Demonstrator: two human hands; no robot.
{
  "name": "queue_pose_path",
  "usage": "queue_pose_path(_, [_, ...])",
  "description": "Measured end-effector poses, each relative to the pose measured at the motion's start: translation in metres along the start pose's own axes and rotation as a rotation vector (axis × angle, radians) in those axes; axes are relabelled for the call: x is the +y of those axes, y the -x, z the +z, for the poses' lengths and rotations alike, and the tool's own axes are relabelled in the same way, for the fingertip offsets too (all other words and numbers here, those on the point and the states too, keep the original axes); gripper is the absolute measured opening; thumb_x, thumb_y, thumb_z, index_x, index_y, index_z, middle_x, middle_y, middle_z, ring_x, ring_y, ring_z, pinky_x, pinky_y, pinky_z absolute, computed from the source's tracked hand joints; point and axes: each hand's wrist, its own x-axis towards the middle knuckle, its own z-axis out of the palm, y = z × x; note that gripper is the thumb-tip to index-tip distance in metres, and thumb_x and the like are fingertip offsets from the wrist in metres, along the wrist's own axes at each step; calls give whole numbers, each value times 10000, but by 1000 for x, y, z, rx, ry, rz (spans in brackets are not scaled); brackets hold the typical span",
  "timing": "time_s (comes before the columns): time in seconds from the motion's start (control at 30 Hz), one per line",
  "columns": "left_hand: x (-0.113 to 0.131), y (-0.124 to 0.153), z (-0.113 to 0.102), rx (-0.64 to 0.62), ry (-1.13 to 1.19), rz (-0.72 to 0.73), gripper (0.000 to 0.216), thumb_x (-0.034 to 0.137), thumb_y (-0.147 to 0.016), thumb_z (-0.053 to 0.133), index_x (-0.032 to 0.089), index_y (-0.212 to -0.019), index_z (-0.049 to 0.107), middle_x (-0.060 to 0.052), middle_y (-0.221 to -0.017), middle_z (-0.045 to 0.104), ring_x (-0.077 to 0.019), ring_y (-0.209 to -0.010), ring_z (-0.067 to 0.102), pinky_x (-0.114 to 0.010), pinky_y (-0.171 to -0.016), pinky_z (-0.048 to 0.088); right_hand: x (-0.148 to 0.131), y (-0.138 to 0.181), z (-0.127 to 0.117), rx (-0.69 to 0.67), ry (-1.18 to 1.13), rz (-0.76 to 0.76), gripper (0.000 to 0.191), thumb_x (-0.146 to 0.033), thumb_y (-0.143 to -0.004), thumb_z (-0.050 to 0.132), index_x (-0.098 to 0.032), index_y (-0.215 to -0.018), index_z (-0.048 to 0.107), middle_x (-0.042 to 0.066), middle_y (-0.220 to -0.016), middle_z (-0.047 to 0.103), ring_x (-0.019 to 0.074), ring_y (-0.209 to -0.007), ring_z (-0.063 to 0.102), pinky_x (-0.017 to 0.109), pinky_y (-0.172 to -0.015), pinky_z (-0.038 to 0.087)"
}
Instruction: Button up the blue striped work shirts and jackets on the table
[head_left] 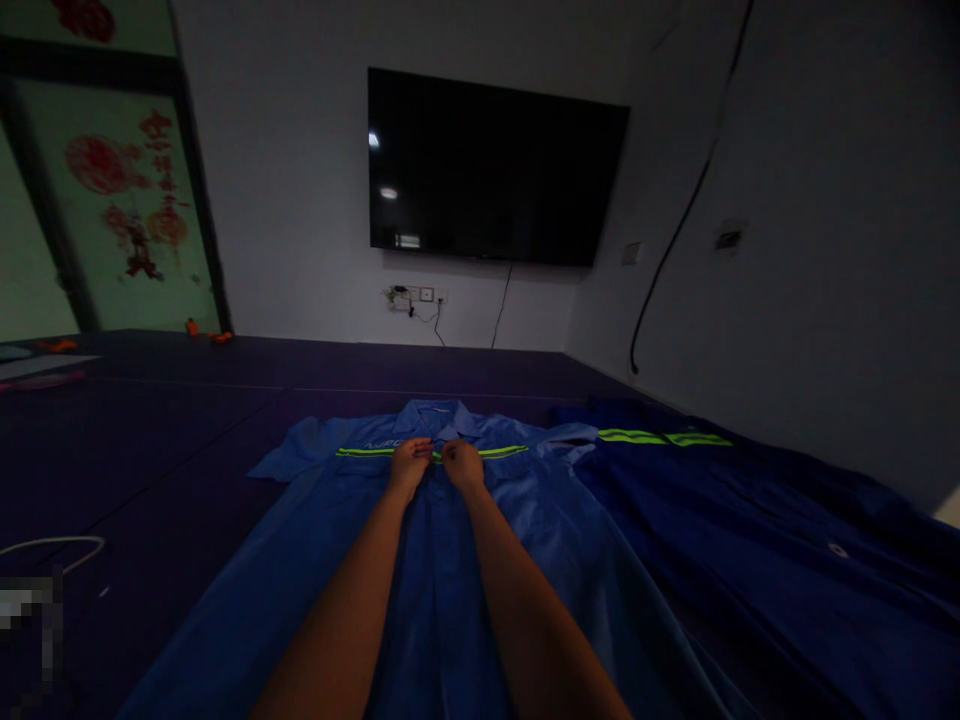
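A blue short-sleeved work shirt [292,560] lies spread face up on the floor, its collar at the far end. A yellow-green reflective stripe [505,452] crosses its chest, and some lettering shows above the stripe on the left. Both my arms reach over the shirt to its front placket, just below the collar. My left hand [411,465] has its fingers closed at the placket's left side. Close beside it, my right hand [463,464] pinches the placket from the right. Any button between the fingertips is too small and dark to make out.
On the right lies a darker blue garment [720,530] with reflective stripes, meeting the shirt's right sleeve. A white cable [75,540] curves on the dark floor [187,440] at left. Small orange objects [220,338] sit by the door. A television [495,170] hangs on the wall.
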Motion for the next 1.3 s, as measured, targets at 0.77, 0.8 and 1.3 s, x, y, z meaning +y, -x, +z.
queue_pose_path(0.77, [4, 4, 3, -24, -193, 122, 322, -16, -598, 502, 121, -846, 654, -65, -870, 698, -169, -840, 643, -299, -801, 498, -11, 3, -7, -55, 106, 30, 178, -130, -818, 445, -176, -898, 597, 63, -899, 641, 149, -840, 580, 212, -663, 361])
queue_pose_path(0.8, [4, 4, 3, -22, -205, 125, 318, -11, -601, 503, 121, -847, 655, -67, -872, 698, -171, -835, 645, -302, -797, 500, -10, 2, -6, -54, 100, 34, 172, -134, -817, 451, -177, -895, 598, 62, -891, 643, 149, -840, 581, 212, -668, 363])
queue_pose_path(1.3, [4, 3, 2, -4, -529, 244, 308, -38, -625, 510, 135, -833, 657, -58, -861, 697, -133, -788, 651, -257, -760, 507, -9, 1, 1, -44, 23, 164, 207, -162, -795, 459, -187, -904, 634, 60, -915, 670, 169, -877, 608, 220, -704, 414])
